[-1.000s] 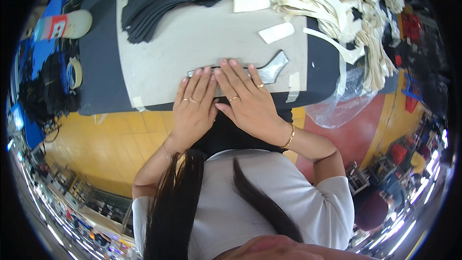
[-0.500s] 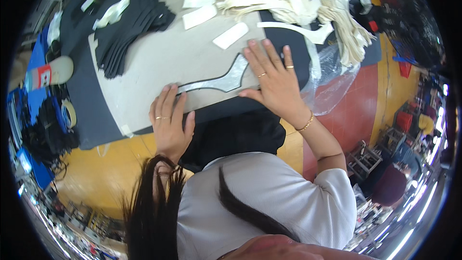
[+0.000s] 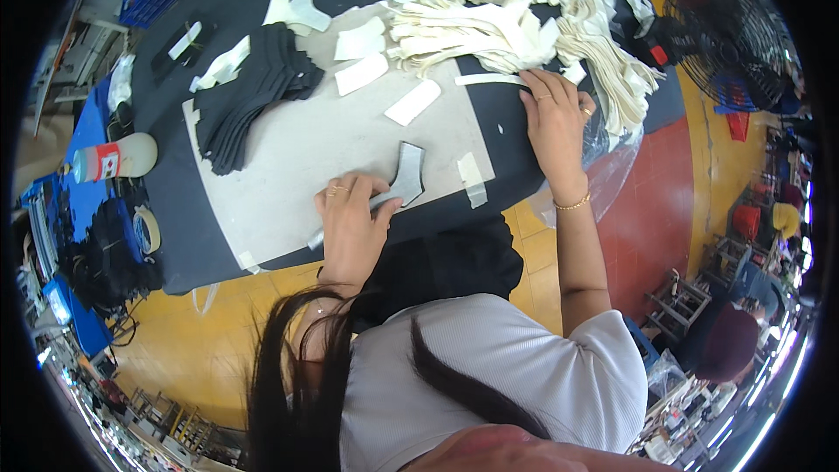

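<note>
A grey, curved, flat template (image 3: 409, 173) is tilted up from the pale board (image 3: 315, 144), with a dark edge along its right side. My left hand (image 3: 351, 220) is closed around its narrower part, fingers above and thumb on the near side. To the right, my right hand (image 3: 558, 127) has its fingers bent and closed over a narrow cream cut piece (image 3: 489, 79), hiding its middle. Farther left, a fanned stack of black curved pieces (image 3: 253, 92) lies partly on the board. Small cream pieces (image 3: 412, 103) lie between the stack and my right hand.
Bundles of cream pieces (image 3: 476, 35) cover the far right of the dark table (image 3: 188, 236). Clear plastic (image 3: 612, 175) hangs over the right edge near a black fan (image 3: 725, 48). A bottle of pale liquid (image 3: 131, 157) lies or stands at the left, beside a tape roll (image 3: 147, 229).
My left hand has closed on the template, which is now tilted and nearer me. My right hand has left it and reached right to the narrow cream piece. The view has shifted slightly.
</note>
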Action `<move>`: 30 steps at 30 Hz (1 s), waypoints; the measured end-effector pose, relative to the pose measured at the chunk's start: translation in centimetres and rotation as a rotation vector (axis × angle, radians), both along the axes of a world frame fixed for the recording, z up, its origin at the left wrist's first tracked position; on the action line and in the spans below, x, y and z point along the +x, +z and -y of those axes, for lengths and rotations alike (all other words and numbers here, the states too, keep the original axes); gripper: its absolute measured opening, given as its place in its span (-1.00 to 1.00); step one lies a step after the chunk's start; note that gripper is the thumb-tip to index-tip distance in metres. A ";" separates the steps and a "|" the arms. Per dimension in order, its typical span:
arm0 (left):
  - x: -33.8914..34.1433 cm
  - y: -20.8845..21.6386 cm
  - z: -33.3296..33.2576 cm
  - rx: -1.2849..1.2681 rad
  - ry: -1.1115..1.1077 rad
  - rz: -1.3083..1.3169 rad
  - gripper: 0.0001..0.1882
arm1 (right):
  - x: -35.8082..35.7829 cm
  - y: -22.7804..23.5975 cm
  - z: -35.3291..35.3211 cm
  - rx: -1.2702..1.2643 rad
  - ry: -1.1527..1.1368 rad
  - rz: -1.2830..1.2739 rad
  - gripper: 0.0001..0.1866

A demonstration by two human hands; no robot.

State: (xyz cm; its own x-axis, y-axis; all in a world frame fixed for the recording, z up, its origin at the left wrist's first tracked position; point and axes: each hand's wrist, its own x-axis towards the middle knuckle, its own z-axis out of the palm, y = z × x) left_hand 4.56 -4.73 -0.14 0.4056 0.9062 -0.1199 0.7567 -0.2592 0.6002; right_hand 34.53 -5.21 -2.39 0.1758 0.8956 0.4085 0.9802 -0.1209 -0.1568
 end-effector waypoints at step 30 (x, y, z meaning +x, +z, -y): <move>-6.7 2.9 -16.7 0.258 0.297 0.165 -0.59 | -4.3 5.5 2.0 0.215 0.187 -0.986 -0.91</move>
State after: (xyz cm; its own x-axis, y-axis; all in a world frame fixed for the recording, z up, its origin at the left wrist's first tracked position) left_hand -2.19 11.98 2.79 0.1169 0.9784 0.1707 0.7205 -0.2018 0.6634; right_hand 30.22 -7.17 3.12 0.3856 0.8679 0.3132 0.4040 0.1464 -0.9030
